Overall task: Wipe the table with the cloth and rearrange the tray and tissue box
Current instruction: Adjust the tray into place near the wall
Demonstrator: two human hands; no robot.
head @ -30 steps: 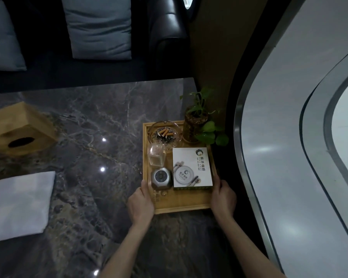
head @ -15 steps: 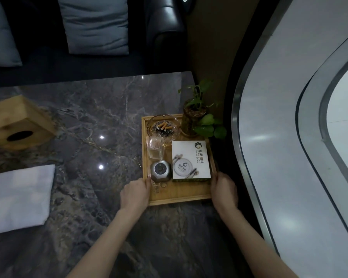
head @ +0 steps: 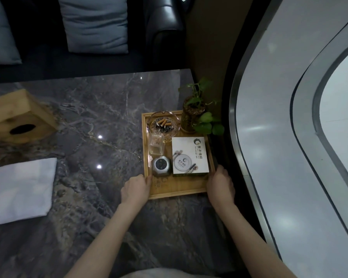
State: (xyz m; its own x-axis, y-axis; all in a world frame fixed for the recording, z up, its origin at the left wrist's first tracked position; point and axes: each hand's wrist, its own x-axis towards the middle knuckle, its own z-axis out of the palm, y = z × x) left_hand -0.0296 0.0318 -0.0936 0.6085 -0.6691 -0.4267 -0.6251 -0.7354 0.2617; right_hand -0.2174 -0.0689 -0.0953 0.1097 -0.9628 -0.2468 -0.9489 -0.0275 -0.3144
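Observation:
A wooden tray point(head: 177, 190) sits at the right edge of the dark marble table point(head: 84, 109). It carries a glass ashtray point(head: 162, 125), a potted plant point(head: 195, 115), a small glass holder point(head: 156, 145), a grey device point(head: 161, 165) and a white box point(head: 189, 155). My left hand point(head: 136, 188) grips the tray's near-left edge and my right hand point(head: 220, 182) grips its near-right edge. A folded white cloth point(head: 22, 189) lies at the left. A wooden tissue box point(head: 18, 117) stands at the far left.
A dark sofa point(head: 165, 27) with grey cushions point(head: 94, 25) runs along the table's far side. A curved grey wall point(head: 289, 137) with a metal rim rises close to the tray's right side.
The tray has shifted slightly away from me along the right edge, with both hands still on its near corners. Cloth and tissue box have not moved.

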